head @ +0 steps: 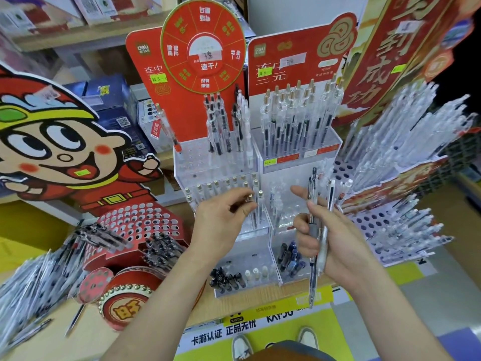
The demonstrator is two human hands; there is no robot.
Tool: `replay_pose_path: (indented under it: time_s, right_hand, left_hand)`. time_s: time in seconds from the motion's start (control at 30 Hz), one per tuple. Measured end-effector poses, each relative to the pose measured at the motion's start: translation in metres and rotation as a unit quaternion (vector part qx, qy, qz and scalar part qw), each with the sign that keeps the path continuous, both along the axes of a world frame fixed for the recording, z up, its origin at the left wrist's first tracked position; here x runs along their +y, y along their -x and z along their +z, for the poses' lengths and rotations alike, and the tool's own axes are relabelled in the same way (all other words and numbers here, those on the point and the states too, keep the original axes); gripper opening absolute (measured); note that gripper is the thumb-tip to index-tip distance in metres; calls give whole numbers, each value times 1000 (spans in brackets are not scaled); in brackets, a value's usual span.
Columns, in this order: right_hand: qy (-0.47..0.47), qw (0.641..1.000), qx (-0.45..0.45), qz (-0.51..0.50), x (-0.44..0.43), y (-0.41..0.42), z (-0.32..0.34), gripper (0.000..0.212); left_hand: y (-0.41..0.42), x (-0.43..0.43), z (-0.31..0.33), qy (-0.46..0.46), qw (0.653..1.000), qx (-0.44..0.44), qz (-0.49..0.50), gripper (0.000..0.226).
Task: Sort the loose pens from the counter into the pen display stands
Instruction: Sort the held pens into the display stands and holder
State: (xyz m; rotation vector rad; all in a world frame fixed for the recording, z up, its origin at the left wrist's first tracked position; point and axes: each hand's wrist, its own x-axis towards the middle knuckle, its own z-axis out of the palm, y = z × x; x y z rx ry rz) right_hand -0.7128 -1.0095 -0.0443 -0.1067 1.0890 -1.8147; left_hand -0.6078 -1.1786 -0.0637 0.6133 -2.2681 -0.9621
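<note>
My left hand (221, 222) pinches the gold-capped top of a clear pen (253, 212) that stands in the front row of the left clear acrylic stand (182, 162). My right hand (328, 243) grips a small bundle of clear pens (316, 230), upright, in front of the right clear stand (335, 142). Both stands carry red backing cards and rows of clear pens with gold or black tops. Loose pens (33, 277) lie heaped on the wooden counter at the left.
A red cartoon-figure stand (140, 225) with a holed top sits at the left, with dark pens lying on it. Tiered stands full of clear pens (406, 142) crowd the right. Small trays of refills (229, 278) sit under my hands. Boxes fill the shelf behind.
</note>
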Motion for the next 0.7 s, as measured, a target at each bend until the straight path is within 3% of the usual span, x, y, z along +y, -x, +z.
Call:
replay_pose_path:
  time_s: [0.17,0.37,0.43,0.5,0.63,0.7]
  right_hand:
    - [18,1000,-13,-1,3,2,0,39]
    - [0,999,52,13,4,-5,4,36]
    - [-4,998,55,15,3,-7,4,37]
    - [0,999,44,14,2,-7,3,37]
    - [19,1000,11,18,1,-5,0,39]
    - [29,999,7,22,1,-6,-1,39]
  left_hand:
    - [0,0,5,-9,1000,-7,-8,23]
    - [1,-4,8,194,978,-54,-47,27]
    - [2,-4,8,218,971,-81,-56,27]
    - [3,-2,12,186,976,-104,-53,26]
    - [2,-2,19,-4,990,-140,-22,25]
    - [1,-2,19,1,982,-184,-32,30]
